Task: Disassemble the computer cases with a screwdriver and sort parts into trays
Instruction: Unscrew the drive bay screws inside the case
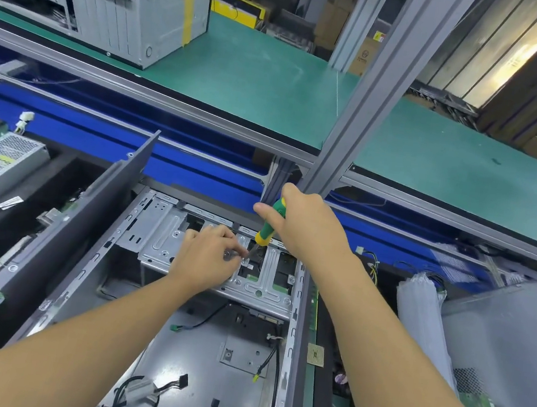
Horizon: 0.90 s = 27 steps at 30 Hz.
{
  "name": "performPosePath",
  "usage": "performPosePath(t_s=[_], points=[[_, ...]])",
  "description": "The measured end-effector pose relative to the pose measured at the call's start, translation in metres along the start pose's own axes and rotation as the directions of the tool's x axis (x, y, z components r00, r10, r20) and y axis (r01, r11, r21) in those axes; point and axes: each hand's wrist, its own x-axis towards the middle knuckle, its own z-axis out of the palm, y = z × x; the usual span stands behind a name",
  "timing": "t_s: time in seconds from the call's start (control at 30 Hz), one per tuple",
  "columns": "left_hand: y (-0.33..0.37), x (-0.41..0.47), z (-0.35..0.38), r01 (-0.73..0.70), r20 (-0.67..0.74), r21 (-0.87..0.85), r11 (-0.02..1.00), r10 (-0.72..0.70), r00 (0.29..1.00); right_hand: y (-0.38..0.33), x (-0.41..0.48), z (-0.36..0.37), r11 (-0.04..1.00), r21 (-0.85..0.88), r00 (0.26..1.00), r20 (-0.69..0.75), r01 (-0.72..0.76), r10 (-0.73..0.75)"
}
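Right hand [304, 228] gripping the screwdriver [269, 229], left hand [209, 257] pinching its tip steady, we should press squarely into the drive cage [160, 240] screw

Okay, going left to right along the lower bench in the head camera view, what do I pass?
Power supply → upright dark side panel → left hand → right hand gripping the screwdriver → white plastic bundle → grey case.
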Motion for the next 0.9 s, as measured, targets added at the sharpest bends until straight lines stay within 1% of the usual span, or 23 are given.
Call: performPosePath(t_s=[0.1, 0.17, 0.33, 0.4, 0.5, 0.6, 0.7, 0.8, 0.9], points=[[-0.001, 0.000, 0.002, 0.002, -0.001, 0.006, 1.000, -0.002, 1.000, -0.001, 0.001, 0.000, 0.998, -0.060, 1.000, -0.019, -0.007, 0.006], [-0.002, 0.000, 0.002, 0.004, -0.003, 0.004, 1.000, -0.004, 1.000, -0.001, 0.002, 0.001, 0.997, -0.078, 1.000, -0.007, 0.006, -0.006], [-0.002, 0.000, 0.003, 0.005, -0.006, 0.007, 1.000, -0.005, 1.000, -0.004, -0.001, -0.001, 0.996, 0.027, 0.995, 0.061, 0.083, -0.084], [-0.002, 0.000, 0.003, 0.005, -0.007, 0.012, 1.000, -0.005, 1.000, -0.006, 0.001, -0.002, 0.999, 0.013, 0.997, 0.066, 0.044, -0.045], [-0.002, 0.000, 0.004, 0.009, -0.004, 0.017, 1.000, -0.009, 1.000, -0.009, 0.003, 0.001, 0.999, -0.025, 0.999, 0.030, -0.026, 0.027], [-0.001, -0.001, 0.003, 0.003, -0.013, 0.015, 1.000, -0.002, 1.000, -0.013, 0.005, 0.002, 0.998, -0.046, 0.999, 0.018, -0.040, 0.041], [0.000, -0.001, 0.001, 0.003, -0.013, -0.011, 1.000, -0.003, 1.000, -0.016, 0.006, 0.001, 0.996, -0.087, 1.000, 0.017, -0.019, 0.021], [0.000, -0.001, 0.000, 0.019, -0.016, -0.086, 0.996, -0.020, 1.000, -0.017, 0.008, -0.001, 0.999, -0.019, 0.997, 0.073, 0.038, -0.037], [0.000, -0.001, 0.000, 0.024, -0.011, -0.099, 0.995, -0.026, 1.000, -0.016, 0.012, -0.008, 0.998, 0.022, 0.985, 0.159, 0.064, -0.066]])
